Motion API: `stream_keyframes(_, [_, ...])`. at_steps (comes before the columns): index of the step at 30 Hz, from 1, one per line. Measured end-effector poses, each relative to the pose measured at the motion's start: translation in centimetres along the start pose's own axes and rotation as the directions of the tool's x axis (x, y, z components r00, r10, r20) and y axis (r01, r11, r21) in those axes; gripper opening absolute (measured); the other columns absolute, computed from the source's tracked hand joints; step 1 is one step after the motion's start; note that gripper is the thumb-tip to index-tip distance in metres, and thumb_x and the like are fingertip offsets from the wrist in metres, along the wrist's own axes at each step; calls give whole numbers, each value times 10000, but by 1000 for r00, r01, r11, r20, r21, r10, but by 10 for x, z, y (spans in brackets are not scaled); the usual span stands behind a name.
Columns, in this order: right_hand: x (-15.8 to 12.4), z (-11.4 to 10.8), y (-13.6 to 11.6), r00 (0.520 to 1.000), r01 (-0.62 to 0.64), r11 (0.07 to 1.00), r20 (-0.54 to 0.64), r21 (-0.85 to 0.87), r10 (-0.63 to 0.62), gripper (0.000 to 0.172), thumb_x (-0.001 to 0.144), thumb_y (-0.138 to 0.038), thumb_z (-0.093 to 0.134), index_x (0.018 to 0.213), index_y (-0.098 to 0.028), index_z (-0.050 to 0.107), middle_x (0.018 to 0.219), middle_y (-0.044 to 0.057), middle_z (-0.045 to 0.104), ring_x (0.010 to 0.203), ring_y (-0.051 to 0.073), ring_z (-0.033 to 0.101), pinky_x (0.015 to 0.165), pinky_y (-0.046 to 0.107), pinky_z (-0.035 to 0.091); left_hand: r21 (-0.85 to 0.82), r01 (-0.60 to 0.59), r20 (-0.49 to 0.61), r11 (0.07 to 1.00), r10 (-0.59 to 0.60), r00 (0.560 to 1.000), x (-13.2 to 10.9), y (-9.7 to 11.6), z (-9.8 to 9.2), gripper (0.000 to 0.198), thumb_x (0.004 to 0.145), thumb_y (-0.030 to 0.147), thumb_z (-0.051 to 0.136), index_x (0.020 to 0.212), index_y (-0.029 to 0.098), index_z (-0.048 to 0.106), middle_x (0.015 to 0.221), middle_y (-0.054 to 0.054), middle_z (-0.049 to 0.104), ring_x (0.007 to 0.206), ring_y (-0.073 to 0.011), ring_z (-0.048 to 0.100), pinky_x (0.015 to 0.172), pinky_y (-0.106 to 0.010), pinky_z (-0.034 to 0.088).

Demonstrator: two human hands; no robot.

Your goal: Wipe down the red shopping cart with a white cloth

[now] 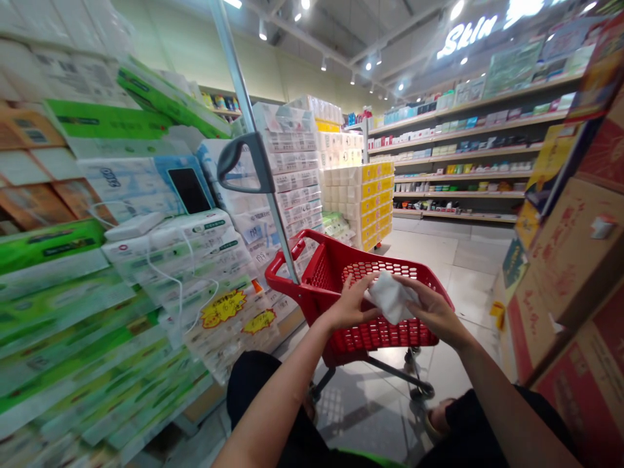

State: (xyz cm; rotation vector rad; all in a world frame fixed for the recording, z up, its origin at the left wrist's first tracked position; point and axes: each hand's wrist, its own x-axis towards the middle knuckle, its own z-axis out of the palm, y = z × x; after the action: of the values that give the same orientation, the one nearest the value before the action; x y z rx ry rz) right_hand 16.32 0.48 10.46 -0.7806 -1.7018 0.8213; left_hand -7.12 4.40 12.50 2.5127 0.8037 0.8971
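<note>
Between my two hands is a crumpled white tissue or cloth point(389, 298); which of the two I cannot tell. My left hand point(351, 303) grips its left side, thumb and fingers bent around the edge. From the right, my right hand point(433, 311) pinches the other side. Both hands are above the near side of a red plastic shopping cart point(312, 296) with a meshed basket. A metal pole point(236, 65) with a grey handle point(260, 162) rises beside the cart's left end.
Stacked tissue packs point(121, 325) form a wall on the left, with a phone point(189, 190) and white cables on them. Yellow-sided packs point(376, 201) stand beyond. Cardboard boxes point(570, 253) line the right. Shelves of small goods point(453, 156) are at the back.
</note>
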Motion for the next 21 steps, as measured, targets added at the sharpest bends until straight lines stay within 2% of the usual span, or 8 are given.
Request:
stream_keyframes(2, [1,-6,-7,1000,-18,999,-7,27,18,620,856,-328,631,1440,-318,421,1515,55,399,1357,287,415,1078,445,421,-34,33,33,999,-32,999,0,4,-7,434,825,392,680,1221,235,595,1169,-38,664,1153,-245,572,1196,-522,70])
stream_keyframes(4, [2,-11,-13,998,-69,997,-8,45,70,740,820,-372,684,1477,-331,345,1547,76,340,1332,298,444,1010,430,485,-123,64,35,990,-60,998,0,9,-12,262,853,388,644,1028,196,671,995,-21,699,998,-222,627,1155,-497,230])
stream_keyframes(7, [-1,-15,-14,983,-184,976,48,113,179,872,751,-425,755,1491,-326,303,1524,115,371,1269,307,510,956,435,519,-351,85,-19,932,-98,995,3,18,-21,317,885,419,594,1055,161,663,1008,-53,694,932,-220,636,917,-367,477])
stream_keyframes(11, [-12,-9,-5,934,-304,932,256,197,251,818,695,-465,796,1408,-260,451,1352,117,570,1189,318,571,992,476,483,-523,95,-194,847,-227,954,10,30,-33,358,876,441,606,1064,140,653,996,-69,687,875,-198,629,748,-261,490])
stream_keyframes(14, [-21,4,4,878,-402,901,348,162,329,619,703,-445,796,1240,-199,609,1171,98,678,1105,326,617,976,488,487,-610,101,-260,786,-319,911,12,37,-43,379,851,447,636,1080,145,648,989,-60,684,823,-169,619,711,-234,478])
stream_keyframes(16, [-23,10,8,876,-444,872,305,209,373,503,733,-432,776,1159,-194,654,1130,89,696,1081,315,629,976,480,487,-656,130,-219,744,-352,910,9,40,-50,391,839,444,646,1096,149,649,976,-55,685,782,-157,614,682,-227,474])
stream_keyframes(18, [-22,11,10,902,-432,822,178,372,393,456,768,-445,741,1167,-243,651,1161,60,691,1087,290,631,987,462,486,-679,178,-156,712,-377,913,5,41,-57,378,829,439,653,1069,146,660,939,-52,687,741,-152,610,648,-223,469])
stream_keyframes(21, [-20,6,5,930,-239,732,-67,638,362,469,832,-593,599,1226,-340,610,1181,10,689,1148,258,607,1018,441,471,-700,221,-134,679,-429,894,1,38,-62,343,821,429,655,1018,148,669,885,-46,687,696,-148,602,602,-218,459])
